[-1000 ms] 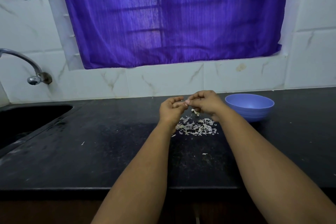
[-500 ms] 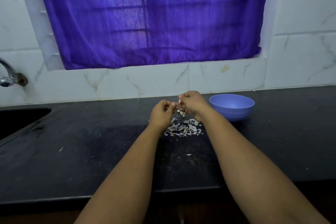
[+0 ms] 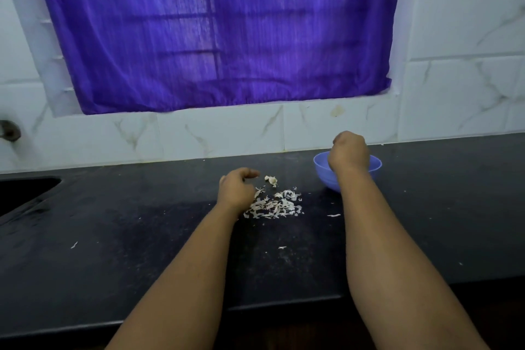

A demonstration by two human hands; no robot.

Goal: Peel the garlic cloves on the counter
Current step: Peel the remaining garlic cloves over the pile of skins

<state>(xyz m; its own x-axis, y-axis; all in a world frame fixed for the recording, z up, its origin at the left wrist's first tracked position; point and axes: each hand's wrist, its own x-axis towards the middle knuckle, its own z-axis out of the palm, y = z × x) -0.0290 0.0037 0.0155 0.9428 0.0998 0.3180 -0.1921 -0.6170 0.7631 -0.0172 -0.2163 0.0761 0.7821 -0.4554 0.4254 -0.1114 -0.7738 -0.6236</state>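
A small cluster of unpeeled garlic cloves [image 3: 271, 180] lies on the black counter [image 3: 136, 239], just behind a heap of white garlic skins [image 3: 274, 205]. My left hand [image 3: 237, 187] hovers low beside the heap, fingers loosely curled, fingertips a short way left of the cloves and holding nothing I can see. My right hand [image 3: 348, 152] hangs over the blue bowl [image 3: 322, 176] with its back to me. Its fingers point down into the bowl and are hidden, so whether they hold a clove is unclear.
A sink [image 3: 22, 193] is sunk into the counter at the far left, with a tap fitting [image 3: 10, 130] on the wall above. A purple curtain [image 3: 221, 31] covers the window. Stray skin flakes [image 3: 333, 215] dot the counter.
My hands have parted. The right one went from the shared clove over to the bowl, and the left dropped toward the counter beside the skins. The camera view shifted too.
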